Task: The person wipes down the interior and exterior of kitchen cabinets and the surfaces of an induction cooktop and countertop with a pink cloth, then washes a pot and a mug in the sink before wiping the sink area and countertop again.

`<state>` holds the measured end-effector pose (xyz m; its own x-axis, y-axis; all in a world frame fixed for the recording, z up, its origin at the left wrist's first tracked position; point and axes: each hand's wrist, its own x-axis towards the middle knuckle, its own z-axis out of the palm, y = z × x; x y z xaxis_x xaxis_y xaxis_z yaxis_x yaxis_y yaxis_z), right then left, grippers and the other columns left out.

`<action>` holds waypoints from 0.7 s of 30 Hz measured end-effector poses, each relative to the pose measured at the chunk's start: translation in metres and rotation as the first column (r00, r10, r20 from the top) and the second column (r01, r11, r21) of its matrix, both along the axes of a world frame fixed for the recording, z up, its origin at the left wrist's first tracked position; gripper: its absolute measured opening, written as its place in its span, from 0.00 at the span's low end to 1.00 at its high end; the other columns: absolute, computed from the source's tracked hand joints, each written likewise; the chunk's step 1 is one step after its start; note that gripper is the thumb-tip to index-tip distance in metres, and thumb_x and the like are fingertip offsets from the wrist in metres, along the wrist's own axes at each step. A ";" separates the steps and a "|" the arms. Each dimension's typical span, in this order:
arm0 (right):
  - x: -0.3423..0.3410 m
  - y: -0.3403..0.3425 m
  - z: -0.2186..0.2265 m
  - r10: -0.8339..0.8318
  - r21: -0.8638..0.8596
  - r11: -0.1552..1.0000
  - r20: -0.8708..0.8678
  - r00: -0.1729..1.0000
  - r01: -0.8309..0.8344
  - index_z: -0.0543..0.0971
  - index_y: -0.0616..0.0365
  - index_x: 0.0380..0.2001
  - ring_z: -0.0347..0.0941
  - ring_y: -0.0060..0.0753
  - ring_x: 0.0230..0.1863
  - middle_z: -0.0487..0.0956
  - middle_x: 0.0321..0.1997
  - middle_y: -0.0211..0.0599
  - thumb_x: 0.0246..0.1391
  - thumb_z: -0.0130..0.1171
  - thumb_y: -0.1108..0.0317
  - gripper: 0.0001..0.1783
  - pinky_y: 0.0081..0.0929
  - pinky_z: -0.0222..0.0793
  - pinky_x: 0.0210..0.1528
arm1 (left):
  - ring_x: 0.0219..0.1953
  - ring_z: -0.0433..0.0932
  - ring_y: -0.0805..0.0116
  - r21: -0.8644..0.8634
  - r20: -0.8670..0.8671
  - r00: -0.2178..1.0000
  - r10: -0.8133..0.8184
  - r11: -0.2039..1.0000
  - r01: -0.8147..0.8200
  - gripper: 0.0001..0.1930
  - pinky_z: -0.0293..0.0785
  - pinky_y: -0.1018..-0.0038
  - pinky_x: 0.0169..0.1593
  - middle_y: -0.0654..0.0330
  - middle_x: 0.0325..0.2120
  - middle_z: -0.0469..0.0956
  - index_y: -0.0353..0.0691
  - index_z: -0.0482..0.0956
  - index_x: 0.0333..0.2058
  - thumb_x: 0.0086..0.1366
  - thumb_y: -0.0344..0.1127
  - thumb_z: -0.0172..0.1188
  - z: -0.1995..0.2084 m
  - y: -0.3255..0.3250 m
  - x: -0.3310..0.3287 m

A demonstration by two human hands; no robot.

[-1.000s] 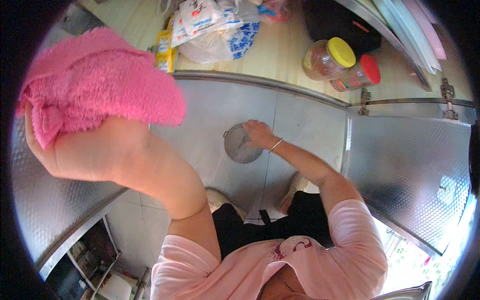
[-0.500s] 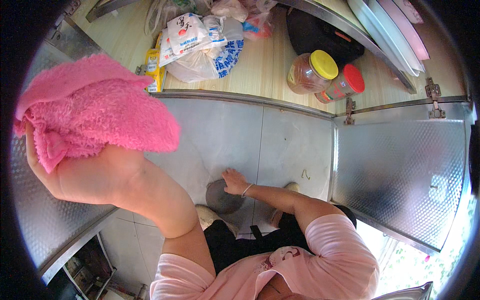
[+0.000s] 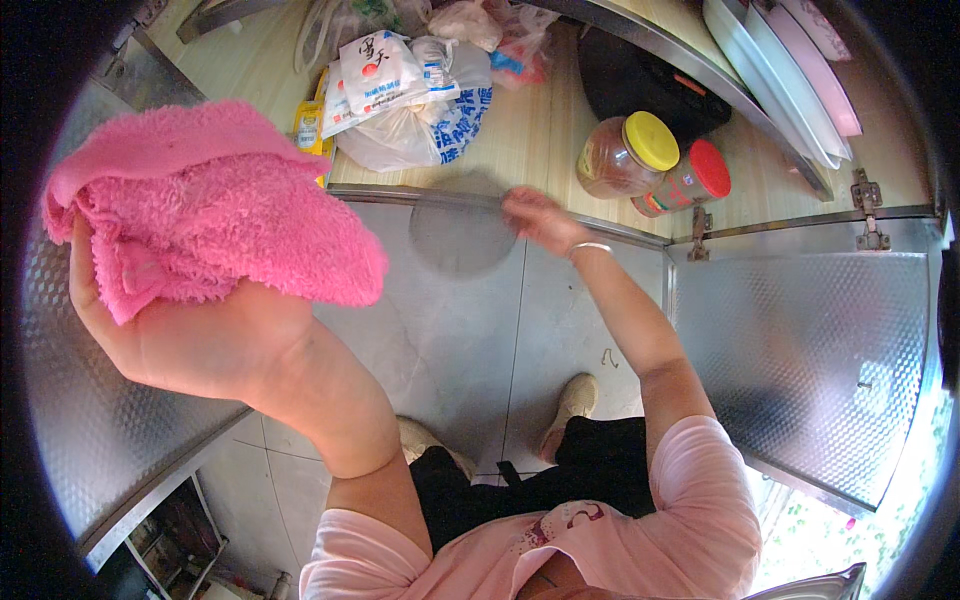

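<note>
Left hand (image 3: 205,342) clasps fluffy pink towel (image 3: 225,215); right hand (image 3: 547,220) pinches blurred round grey disc (image 3: 460,238).
Yellow-lidded jar (image 3: 607,160): brownish contents; red-lidded jar (image 3: 690,178): contents unclear.

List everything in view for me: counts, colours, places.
Fluffy cloth: one, pink, upper left
Round disc: one, grey, blurred, upper centre
Plastic bags: several, white and clear, shelf's left
Flat packet: one, yellow, beside the bags
Wide jar: one, yellow-lidded, shelf's right
Slimmer jar: one, red-lidded, beside it
Soft bundle: one, black, behind the jars
Plates: several, white and pink, upper right
Cabinet doors: two, silver, left and right
Floor tiles: several, grey, centre
Shirt: one, pink, bottom
Trousers: one pair, black, lower centre
Shoes: two, beige, lower centre
Bracelet: one, pale, right wrist
Left hand: one, bare, holding the cloth
Right hand: one, bare, gripping the disc
</note>
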<state>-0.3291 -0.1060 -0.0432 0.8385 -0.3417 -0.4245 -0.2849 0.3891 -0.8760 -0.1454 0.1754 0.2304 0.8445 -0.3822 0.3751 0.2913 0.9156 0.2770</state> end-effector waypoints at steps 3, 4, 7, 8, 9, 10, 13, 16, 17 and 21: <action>0.003 -0.021 0.029 -0.297 0.075 0.950 -0.094 0.950 0.304 0.70 0.53 0.42 0.69 0.24 0.36 0.72 0.36 0.30 0.53 0.58 0.61 0.16 0.23 0.69 0.41 | 0.45 0.75 0.52 0.010 0.009 1.000 -0.006 1.000 0.006 0.17 0.69 0.51 0.50 0.51 0.41 0.76 0.37 0.75 0.42 0.57 0.39 0.48 0.000 0.003 0.004; -0.001 -0.023 0.029 -0.373 0.055 0.921 -0.154 0.915 0.385 0.69 0.55 0.42 0.70 0.26 0.37 0.72 0.37 0.32 0.53 0.58 0.62 0.15 0.24 0.70 0.43 | 0.45 0.75 0.53 0.016 0.019 1.000 -0.015 1.000 0.014 0.17 0.69 0.51 0.50 0.51 0.41 0.76 0.37 0.75 0.42 0.57 0.39 0.47 0.000 0.002 0.005; -0.012 -0.019 0.011 -0.446 0.181 0.871 -0.102 0.889 0.457 0.67 0.64 0.44 0.71 0.32 0.42 0.72 0.36 0.37 0.55 0.54 0.67 0.16 0.29 0.73 0.46 | 0.45 0.75 0.53 0.031 0.038 0.999 -0.032 0.999 0.030 0.17 0.69 0.52 0.50 0.50 0.41 0.76 0.37 0.75 0.41 0.57 0.38 0.47 -0.002 0.002 0.007; -0.014 -0.018 0.006 -0.422 0.175 0.888 -0.063 0.905 0.426 0.68 0.67 0.41 0.71 0.35 0.43 0.72 0.38 0.40 0.55 0.53 0.69 0.14 0.34 0.71 0.52 | 0.45 0.75 0.53 0.035 0.042 0.999 -0.034 0.999 0.032 0.16 0.69 0.52 0.50 0.50 0.41 0.76 0.37 0.75 0.41 0.57 0.38 0.46 -0.002 0.004 0.009; -0.013 -0.019 0.001 -0.481 0.155 0.864 -0.023 0.876 0.478 0.68 0.67 0.40 0.71 0.35 0.43 0.72 0.38 0.40 0.55 0.52 0.69 0.13 0.33 0.71 0.52 | 0.45 0.75 0.53 0.033 0.030 0.999 -0.023 0.999 0.022 0.16 0.69 0.52 0.50 0.50 0.41 0.76 0.37 0.75 0.41 0.57 0.38 0.46 -0.004 0.003 0.010; -0.010 -0.022 -0.004 -0.537 0.138 0.837 0.018 0.843 0.530 0.69 0.67 0.39 0.71 0.35 0.43 0.72 0.38 0.40 0.56 0.51 0.69 0.12 0.32 0.71 0.51 | 0.45 0.74 0.53 0.028 0.019 1.000 -0.011 1.000 0.011 0.16 0.69 0.52 0.50 0.51 0.41 0.76 0.37 0.75 0.41 0.57 0.38 0.46 -0.005 0.001 0.011; 0.009 -0.025 -0.007 -0.642 0.224 0.758 0.096 0.760 0.612 0.67 0.66 0.42 0.71 0.37 0.45 0.72 0.41 0.43 0.57 0.48 0.70 0.13 0.31 0.70 0.52 | 0.45 0.74 0.53 0.051 -0.004 1.000 0.029 0.998 -0.028 0.17 0.69 0.53 0.51 0.52 0.41 0.76 0.37 0.75 0.41 0.57 0.38 0.46 -0.006 -0.001 0.012; 0.019 -0.009 0.002 -0.418 0.000 0.909 0.032 0.908 0.418 0.70 0.64 0.39 0.72 0.33 0.41 0.75 0.37 0.41 0.58 0.47 0.67 0.12 0.28 0.71 0.47 | 0.45 0.74 0.54 0.302 -0.023 0.895 0.445 0.857 -0.418 0.16 0.69 0.55 0.51 0.54 0.40 0.76 0.38 0.75 0.41 0.57 0.38 0.46 0.001 -0.030 -0.005; 0.013 -0.002 0.005 -0.293 -0.134 0.949 -0.044 0.955 0.285 0.72 0.64 0.37 0.73 0.31 0.39 0.76 0.34 0.39 0.58 0.47 0.65 0.12 0.27 0.72 0.45 | 0.45 0.74 0.55 0.412 0.000 0.789 0.614 0.719 -0.560 0.16 0.69 0.56 0.51 0.54 0.40 0.76 0.38 0.75 0.41 0.58 0.38 0.47 -0.002 -0.044 -0.012; -0.027 0.023 0.056 0.354 0.079 0.932 0.011 0.935 -0.354 0.72 0.61 0.41 0.72 0.25 0.39 0.77 0.39 0.38 0.55 0.52 0.59 0.17 0.23 0.70 0.42 | 0.43 0.75 0.60 0.276 -0.139 0.963 0.230 0.943 -0.185 0.15 0.70 0.59 0.49 0.58 0.39 0.76 0.41 0.74 0.42 0.58 0.40 0.49 -0.012 -0.041 -0.006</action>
<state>-0.3565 -0.0834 0.0127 0.8973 0.0115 -0.4413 -0.4200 0.3302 -0.8453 -0.1517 0.1343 0.2185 0.9573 -0.2566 0.1334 0.1653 0.8639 0.4757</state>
